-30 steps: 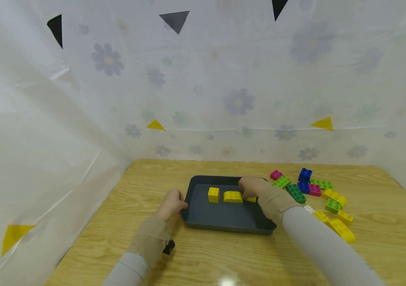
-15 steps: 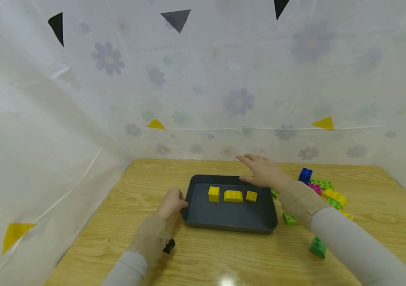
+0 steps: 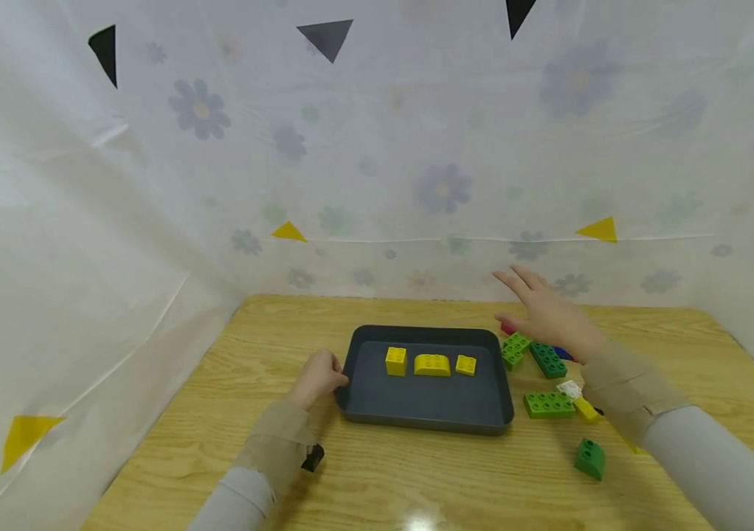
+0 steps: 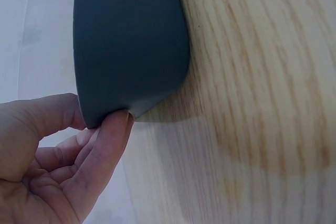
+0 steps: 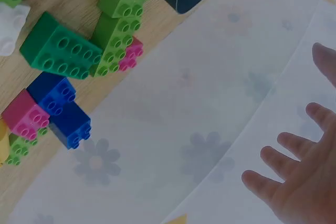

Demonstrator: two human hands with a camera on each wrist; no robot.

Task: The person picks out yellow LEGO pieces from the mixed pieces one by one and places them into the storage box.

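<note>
My left hand [image 3: 317,379] pinches the left edge of a dark grey tray [image 3: 417,424]; in the left wrist view thumb and fingers [image 4: 107,150] meet at the tray's corner [image 4: 131,40]. Three yellow toy bricks lie in a row in the tray: a tall block [image 3: 396,361], a rounded brick [image 3: 432,365] and a small square brick [image 3: 466,365]. Raised over the loose bricks on the right, my right hand [image 3: 546,313] holds nothing, its fingers spread. It hides part of the pile in the head view. The right wrist view shows the hand [image 5: 310,177] well apart from the bricks.
Right of the tray lie loose bricks: light green [image 3: 550,405], dark green [image 3: 547,360], white [image 3: 571,389], yellow [image 3: 586,410] and a curved green one [image 3: 591,459]. Blue [image 5: 71,124] and pink [image 5: 26,115] bricks show in the right wrist view. A flowered sheet [image 3: 390,147] hangs behind the table.
My right hand has let go of the small yellow brick in the tray, then risen and moved right over the pile with fingers spread. The left hand keeps its place at the tray's edge.
</note>
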